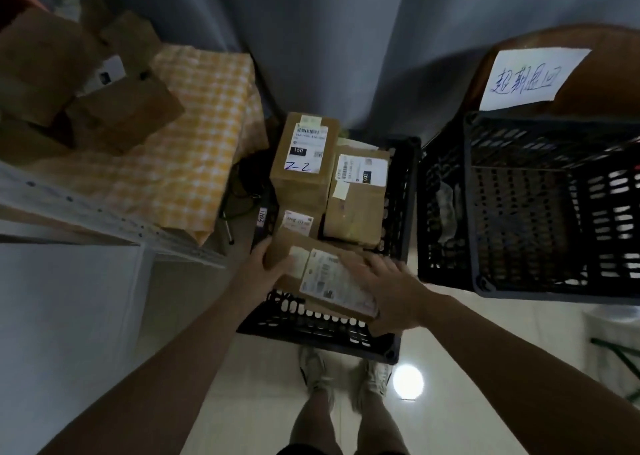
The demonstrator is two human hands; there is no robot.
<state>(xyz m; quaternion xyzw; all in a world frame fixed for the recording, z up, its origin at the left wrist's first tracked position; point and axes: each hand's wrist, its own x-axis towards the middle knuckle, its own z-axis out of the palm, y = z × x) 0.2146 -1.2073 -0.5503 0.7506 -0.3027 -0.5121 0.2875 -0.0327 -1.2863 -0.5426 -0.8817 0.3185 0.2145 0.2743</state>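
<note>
Parcel (287, 246) sits between both hands over the near rim of crate (311, 320): left hand (262, 264) curled round its left end, right hand (385, 290) wrapped over label (329, 276) corner; keep it level, clear of boxes (304, 163) just past the fingertips (343, 257).

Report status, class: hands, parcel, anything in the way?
Left grip holds parcel at left end; right grip clamps its labelled side. Parcel tilted over crate. Other boxes crowd the crate beyond.

You are holding a parcel (322, 274) at the near end of the crate (311, 326), your left hand (265, 264) gripping its left end, your right hand (388, 288) gripping its right. Boxes (304, 170) are standing behind it.
</note>
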